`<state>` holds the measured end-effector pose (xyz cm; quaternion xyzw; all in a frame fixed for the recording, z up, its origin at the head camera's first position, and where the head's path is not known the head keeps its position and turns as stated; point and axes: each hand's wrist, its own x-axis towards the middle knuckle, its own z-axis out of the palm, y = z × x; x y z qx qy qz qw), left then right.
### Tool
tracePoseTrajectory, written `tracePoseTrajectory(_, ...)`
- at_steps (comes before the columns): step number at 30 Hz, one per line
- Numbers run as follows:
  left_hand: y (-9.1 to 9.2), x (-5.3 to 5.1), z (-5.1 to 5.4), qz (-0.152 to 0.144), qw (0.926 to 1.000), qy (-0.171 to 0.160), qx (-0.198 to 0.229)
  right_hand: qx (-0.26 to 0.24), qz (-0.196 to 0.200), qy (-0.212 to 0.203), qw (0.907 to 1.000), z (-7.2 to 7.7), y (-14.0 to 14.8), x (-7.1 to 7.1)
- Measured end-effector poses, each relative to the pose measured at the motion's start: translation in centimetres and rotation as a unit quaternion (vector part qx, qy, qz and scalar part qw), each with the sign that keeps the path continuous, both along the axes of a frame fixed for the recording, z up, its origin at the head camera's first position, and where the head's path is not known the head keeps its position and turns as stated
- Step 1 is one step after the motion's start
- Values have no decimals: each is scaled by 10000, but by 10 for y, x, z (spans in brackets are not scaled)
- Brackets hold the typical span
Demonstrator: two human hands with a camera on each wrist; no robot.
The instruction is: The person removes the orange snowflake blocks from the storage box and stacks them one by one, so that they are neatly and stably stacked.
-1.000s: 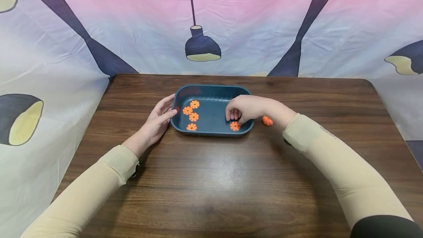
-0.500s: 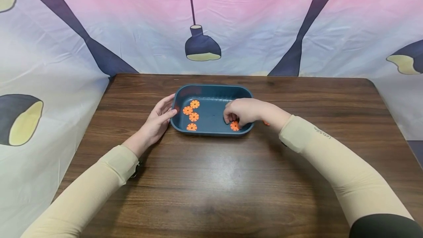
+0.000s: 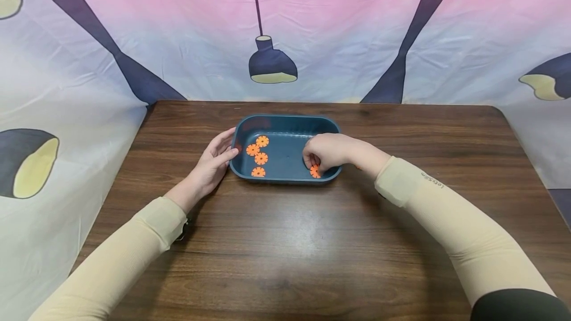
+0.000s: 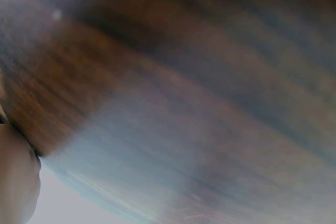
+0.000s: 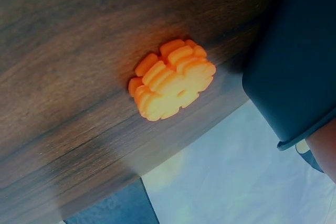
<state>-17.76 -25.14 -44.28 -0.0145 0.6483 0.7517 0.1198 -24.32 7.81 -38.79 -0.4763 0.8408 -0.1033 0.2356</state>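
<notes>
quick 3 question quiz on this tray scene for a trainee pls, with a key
1. How many notched round orange discs lie near the left end of the oblong dark blue plastic tray?
a) two
b) four
c) seven

2. True or false: the left hand touches the tray's left end while the right hand reaches inside it.

3. Fill the gap: in the right wrist view, the layered orange flower-shaped piece lies outside the tray, on the brown wood-grain ____.

Key: 1. b; 2. true; 3. table.

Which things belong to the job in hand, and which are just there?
In the job:
blue rounded plastic tray
orange notched discs inside
probably the orange disc stack beside it

Just there:
brown wood-grain table
lamp-print cloth backdrop
</notes>
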Motion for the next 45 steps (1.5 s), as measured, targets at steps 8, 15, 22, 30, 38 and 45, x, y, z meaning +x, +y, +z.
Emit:
tracePoseTrajectory(8, 0, 0, 0, -15, 10000, -58, -13, -419, -169, -493, 9978, 2, 4, -3)
tracePoseTrajectory(15, 1, 0, 0, -16, 10000, -82, -34, -1111, -448, -821, 9894, 14, 13, -7)
tracePoseTrajectory(22, 2, -1, 0, -1, 10000, -74, -24, -1549, -915, -653, 9815, 28, 36, -8)
tracePoseTrajectory(30, 3, -2, 1, -10, 10000, -31, -17, -2067, -1700, -745, 9606, 32, 72, -4)
tracePoseTrajectory(38, 1, -1, 1, 4, 10000, -25, -25, -2106, -2311, -749, 9469, 29, 102, -1)
tracePoseTrajectory(45, 0, -1, 0, 18, 10000, -54, -58, -2059, -2568, -923, 9398, 14, 118, 2)
